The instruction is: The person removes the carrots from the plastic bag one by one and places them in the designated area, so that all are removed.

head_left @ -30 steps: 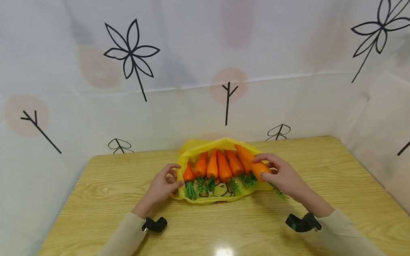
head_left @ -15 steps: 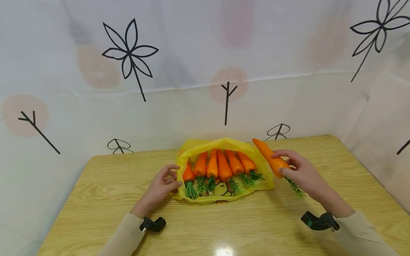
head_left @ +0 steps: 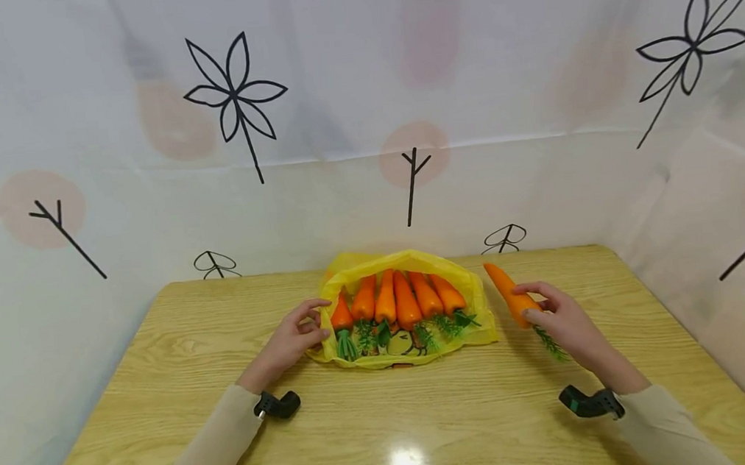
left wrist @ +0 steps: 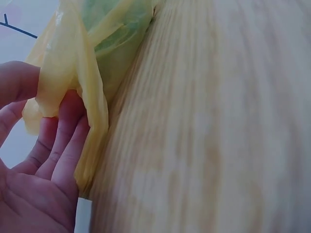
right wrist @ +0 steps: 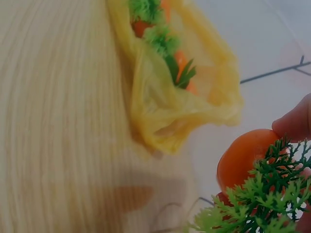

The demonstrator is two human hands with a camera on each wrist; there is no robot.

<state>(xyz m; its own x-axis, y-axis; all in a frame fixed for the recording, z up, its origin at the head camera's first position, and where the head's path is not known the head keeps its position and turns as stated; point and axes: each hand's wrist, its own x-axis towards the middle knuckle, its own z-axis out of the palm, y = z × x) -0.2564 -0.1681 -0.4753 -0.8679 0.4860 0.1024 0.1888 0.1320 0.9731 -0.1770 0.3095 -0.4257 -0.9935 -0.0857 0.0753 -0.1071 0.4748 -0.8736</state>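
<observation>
A yellow plastic bag lies on the table with its mouth facing the person. Inside it several orange carrots lie side by side, green tops toward the opening. My left hand pinches the bag's left rim; in the left wrist view the thin yellow film runs between thumb and fingers. To the right of the bag, my right hand holds one carrot by its thick end, tip pointing away and leafy top hanging down. The right wrist view shows that carrot's round end behind its green leaves.
The wooden table reaches back to a white cloth with printed plants and pink spots. A similar cloth closes off both sides. Dark wrist cameras sit on both wrists.
My right hand has carried the carrot out from the bag's right side, moving right and then lower toward the table. The left hand has stayed at the bag's rim.
</observation>
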